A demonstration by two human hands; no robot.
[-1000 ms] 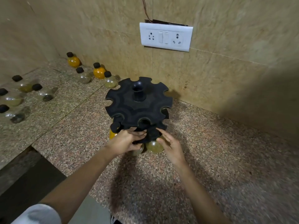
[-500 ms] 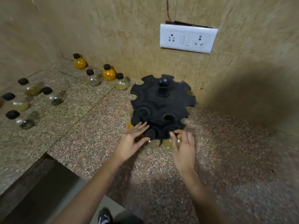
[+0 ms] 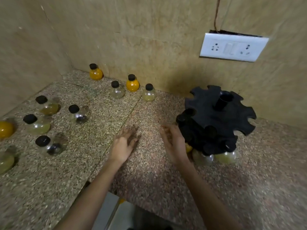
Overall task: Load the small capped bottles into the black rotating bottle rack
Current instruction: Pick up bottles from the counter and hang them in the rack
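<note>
Hovering between loads, left hand (image 3: 123,145) and right hand (image 3: 174,143) empty, slack-fingered, beside rack (image 3: 216,120); next, likely gripping bottle (image 3: 79,116) farther left.

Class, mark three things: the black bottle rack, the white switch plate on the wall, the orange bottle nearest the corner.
black bottle rack (image 3: 204,107), head view, top disc.
white switch plate (image 3: 232,48), head view, its middle switches.
orange bottle nearest the corner (image 3: 95,74), head view, round body.
</note>
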